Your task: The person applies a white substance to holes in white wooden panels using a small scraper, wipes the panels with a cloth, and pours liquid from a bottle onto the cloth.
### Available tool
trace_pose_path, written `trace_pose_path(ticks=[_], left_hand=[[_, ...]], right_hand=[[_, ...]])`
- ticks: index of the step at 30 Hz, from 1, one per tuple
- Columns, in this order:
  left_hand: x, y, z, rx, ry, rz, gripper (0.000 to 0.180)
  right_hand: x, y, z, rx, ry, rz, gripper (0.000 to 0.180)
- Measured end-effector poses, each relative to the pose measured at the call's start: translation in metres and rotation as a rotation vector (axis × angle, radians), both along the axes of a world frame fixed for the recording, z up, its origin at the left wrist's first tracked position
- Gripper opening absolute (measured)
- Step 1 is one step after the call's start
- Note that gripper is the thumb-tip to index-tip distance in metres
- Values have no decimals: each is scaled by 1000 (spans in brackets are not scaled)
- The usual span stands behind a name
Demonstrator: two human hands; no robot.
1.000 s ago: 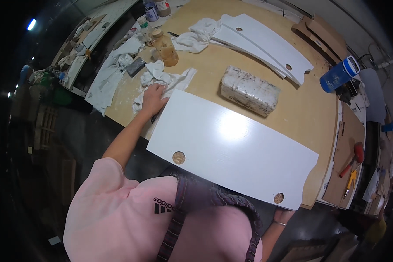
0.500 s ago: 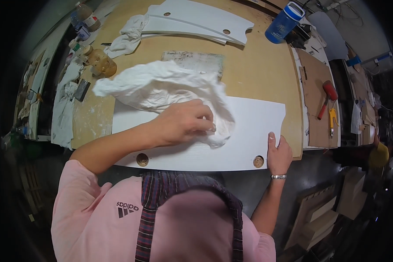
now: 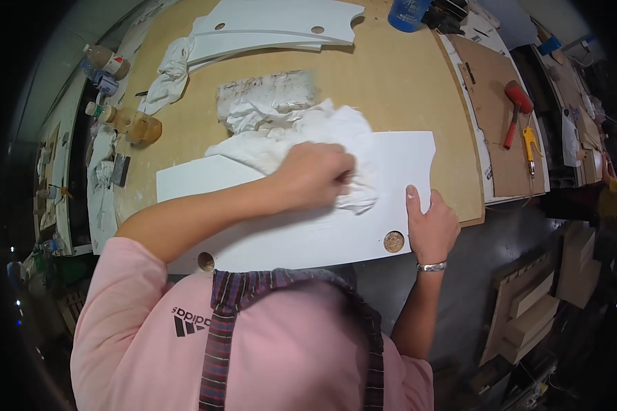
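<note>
A white panel (image 3: 288,240) lies across the near part of the wooden table, with a notched right end and two round holes along its near edge. My left hand (image 3: 315,175) is closed on a crumpled white cloth (image 3: 349,133), pressed against the panel's upper face right of its middle. The cloth spreads past the panel's far edge onto a stained, pale flat block (image 3: 281,89). At the panel's right end, my right hand (image 3: 433,222) grips the edge, its thumb on top. Its other fingers are partly hidden.
More white panels (image 3: 274,20) are stacked at the back, beside another white rag (image 3: 171,79). A bottle of amber liquid (image 3: 140,127) lies at left, near a dark block (image 3: 121,170). At right are a blue bottle (image 3: 408,12), a red mallet (image 3: 517,103) and a yellow air gun (image 3: 530,144).
My left hand has moved right across the panel with the cloth, whose lifted far part has dropped and bunched up. My right hand keeps its grip on the panel's edge. The view has shifted.
</note>
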State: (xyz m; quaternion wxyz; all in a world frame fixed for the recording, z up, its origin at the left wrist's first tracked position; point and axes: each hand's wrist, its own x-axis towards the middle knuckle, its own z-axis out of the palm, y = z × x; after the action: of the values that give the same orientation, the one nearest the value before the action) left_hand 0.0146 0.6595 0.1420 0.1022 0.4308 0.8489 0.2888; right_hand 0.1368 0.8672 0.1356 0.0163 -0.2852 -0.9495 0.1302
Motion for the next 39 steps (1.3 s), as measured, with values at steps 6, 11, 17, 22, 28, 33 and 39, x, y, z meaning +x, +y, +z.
trace_pose_path(ticks=[6,11,17,22,28,33,39], left_hand=[[-20,-34,19,-272,-279,-3,20],[9,-1,7,-95,-118,-29,20],[6,-19,15,-250,-309,-122,22],[21,31,11,-78,-135,-123,19],[-76,-5,-9,93,-32,244,16],[-111,-127,13,71,-230,617,12],[-98,-230,7,528,-172,757,8]], right_hand=[[5,11,0,-11,-36,-35,58],[0,0,1,-22,-11,-9,57],[4,8,1,-2,-84,-31,57],[-3,2,3,-12,-57,-2,58],[1,7,0,2,-52,-21,59],[-3,2,-2,6,-76,2,58],[9,5,-7,-54,137,29,42]])
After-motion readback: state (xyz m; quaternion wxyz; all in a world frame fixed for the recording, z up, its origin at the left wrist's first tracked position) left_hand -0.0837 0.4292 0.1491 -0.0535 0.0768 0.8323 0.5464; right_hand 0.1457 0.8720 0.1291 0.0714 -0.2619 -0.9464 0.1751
